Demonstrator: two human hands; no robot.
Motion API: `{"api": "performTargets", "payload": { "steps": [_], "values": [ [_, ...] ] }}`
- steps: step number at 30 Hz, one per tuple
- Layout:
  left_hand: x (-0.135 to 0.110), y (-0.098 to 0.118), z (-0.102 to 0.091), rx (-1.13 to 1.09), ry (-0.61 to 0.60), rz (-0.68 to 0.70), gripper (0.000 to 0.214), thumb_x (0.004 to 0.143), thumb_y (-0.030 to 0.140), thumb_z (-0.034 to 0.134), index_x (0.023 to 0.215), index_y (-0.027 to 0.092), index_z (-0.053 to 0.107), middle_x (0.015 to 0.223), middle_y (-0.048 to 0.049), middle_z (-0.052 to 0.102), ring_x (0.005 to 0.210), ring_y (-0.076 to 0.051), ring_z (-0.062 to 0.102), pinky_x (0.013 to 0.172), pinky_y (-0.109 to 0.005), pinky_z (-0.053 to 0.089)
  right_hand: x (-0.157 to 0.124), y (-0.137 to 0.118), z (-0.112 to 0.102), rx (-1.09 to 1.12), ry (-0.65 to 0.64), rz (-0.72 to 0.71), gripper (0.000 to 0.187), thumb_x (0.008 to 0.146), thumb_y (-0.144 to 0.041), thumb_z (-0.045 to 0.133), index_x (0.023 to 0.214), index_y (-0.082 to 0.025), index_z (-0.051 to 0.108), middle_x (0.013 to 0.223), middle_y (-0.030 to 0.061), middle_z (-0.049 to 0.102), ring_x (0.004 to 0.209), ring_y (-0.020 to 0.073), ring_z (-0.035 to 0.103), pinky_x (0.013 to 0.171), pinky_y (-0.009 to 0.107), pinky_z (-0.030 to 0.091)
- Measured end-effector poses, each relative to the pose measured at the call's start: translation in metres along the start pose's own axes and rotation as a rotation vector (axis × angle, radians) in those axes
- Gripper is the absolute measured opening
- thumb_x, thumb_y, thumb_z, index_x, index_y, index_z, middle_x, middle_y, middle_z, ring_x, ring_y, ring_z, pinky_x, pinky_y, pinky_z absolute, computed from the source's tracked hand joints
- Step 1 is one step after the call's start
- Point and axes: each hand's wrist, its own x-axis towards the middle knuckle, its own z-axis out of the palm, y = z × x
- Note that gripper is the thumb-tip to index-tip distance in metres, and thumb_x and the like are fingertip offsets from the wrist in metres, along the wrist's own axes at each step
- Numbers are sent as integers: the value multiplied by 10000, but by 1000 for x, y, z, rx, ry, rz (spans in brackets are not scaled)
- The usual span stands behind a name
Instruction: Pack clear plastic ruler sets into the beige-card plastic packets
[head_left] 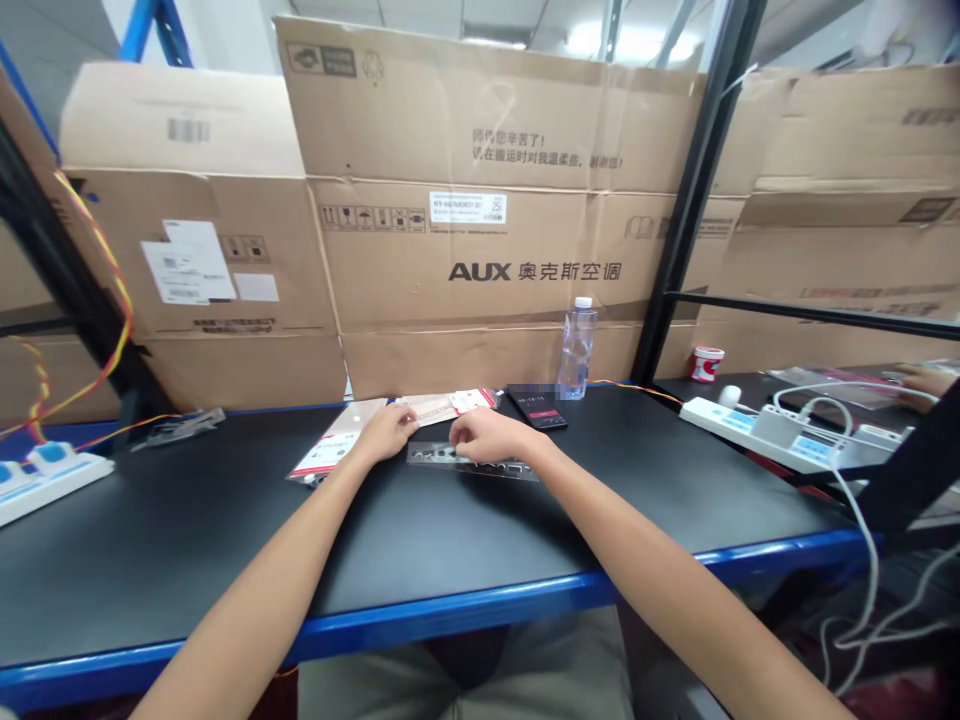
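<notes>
A thin grey metal plate with cut-out holes lies flat on the black table. My left hand rests with curled fingers at the plate's left end, over a pink and white packet. My right hand is closed over the plate's top edge, its fingers pressed down on the metal. More pink packets lie just beyond my hands.
A black phone and a clear water bottle stand behind the plate. White power strips sit at the far left and at the right. Cardboard boxes wall the back. Another person's hand shows at the right.
</notes>
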Motion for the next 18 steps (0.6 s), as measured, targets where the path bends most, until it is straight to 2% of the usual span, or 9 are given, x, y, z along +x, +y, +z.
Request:
{"api": "performTargets", "payload": {
  "steps": [8, 15, 18],
  "values": [
    [-1, 11, -8, 49, 81, 13, 259, 917, 326, 449, 881, 202, 673, 938, -98, 666, 918, -269, 609, 842, -373, 441, -1, 1, 1, 15, -17, -19, 325, 698, -274, 687, 987, -132, 736, 914, 67, 740, 792, 181, 663, 665, 235, 493],
    [-3, 27, -25, 81, 318, 31, 265, 962, 292, 384, 852, 211, 612, 905, -97, 663, 905, -264, 599, 830, -359, 427, 1, 5, 3, 18, 28, 26, 317, 699, -155, 656, 1006, -118, 727, 902, 78, 735, 811, 185, 672, 691, 240, 504],
    [-4, 30, -29, 50, 388, -19, 240, 959, 293, 395, 841, 215, 589, 892, -84, 662, 869, -249, 602, 800, -341, 427, 0, 5, 4, 29, 6, 12, 338, 695, -204, 687, 1022, -127, 724, 925, 77, 732, 819, 190, 666, 685, 245, 506]
  ]
}}
